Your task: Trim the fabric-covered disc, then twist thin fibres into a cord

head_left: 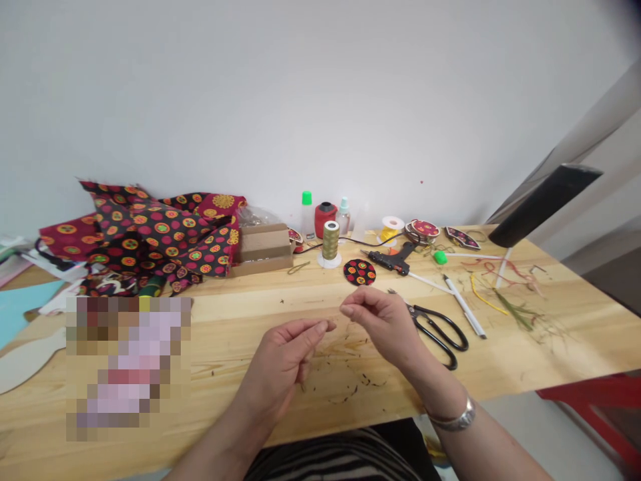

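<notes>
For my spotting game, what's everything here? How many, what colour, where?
Table: 1, light wood, below
Cloth pile: 1, black-red, back left
Paper: 1, light blue, left edge
Blurred patch: 1, pinkish, left
Box: 1, brown, beside cloth
Capped bottles: 2, clear-looking, back middle
Spools: 3, red, olive, yellow, back middle
Cloth circle: 1, black-red, middle
Patterned shapes: some, black-red, back right
Glue gun: 1, black, middle right
Scissors: 1, black handles, middle right
Pen: 1, white, right
Sticks: several, white, right
Thread scraps: several, mixed, right
Tube: 1, black, far right
Furniture: 1, red, bottom right
Bracelet: 1, silver, right wrist
Striped clothing: 1, dark, bottom
Left hand: 1, bare, middle
Right hand: 1, bare, middle
</notes>
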Available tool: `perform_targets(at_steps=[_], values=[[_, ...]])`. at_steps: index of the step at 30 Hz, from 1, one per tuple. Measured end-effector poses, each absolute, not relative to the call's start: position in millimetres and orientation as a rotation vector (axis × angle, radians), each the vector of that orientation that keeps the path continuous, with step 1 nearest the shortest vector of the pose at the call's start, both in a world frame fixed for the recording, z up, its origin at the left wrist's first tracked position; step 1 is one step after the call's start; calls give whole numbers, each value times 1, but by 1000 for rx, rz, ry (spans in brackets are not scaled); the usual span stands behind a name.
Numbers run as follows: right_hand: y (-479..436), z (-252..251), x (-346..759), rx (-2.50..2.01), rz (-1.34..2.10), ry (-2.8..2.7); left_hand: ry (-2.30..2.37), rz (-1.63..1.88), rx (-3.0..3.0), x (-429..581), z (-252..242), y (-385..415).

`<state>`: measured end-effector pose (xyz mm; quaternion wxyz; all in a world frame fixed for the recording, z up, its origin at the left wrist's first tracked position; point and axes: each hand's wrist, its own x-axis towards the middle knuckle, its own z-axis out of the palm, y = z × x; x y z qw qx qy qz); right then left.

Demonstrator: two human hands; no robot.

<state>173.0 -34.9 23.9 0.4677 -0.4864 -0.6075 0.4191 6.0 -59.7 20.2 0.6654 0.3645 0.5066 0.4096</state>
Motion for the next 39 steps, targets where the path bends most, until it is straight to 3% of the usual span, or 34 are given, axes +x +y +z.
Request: perform_targets(at_steps=[10,15,24,27,33,39], values=[[-58,-1,266,-2101,89,-1903,1205,1035,797,-2,18,-55],[-73,-8,274,-2323,130,-2033,1232,1062,816,0,18,-54],[-71,-11,282,-2275,84,-1893,1296,1110,849,-3,20,-58],[-78,-3,275,-2071,315,-1636,1311,1114,850,-3,21,-59],[-108,31,231,-1355,1205,-1610,1301,1104,870,1,18,-59],[-120,39,208,-1315,1458,-1860,1308,1114,886,-1,19,-62]])
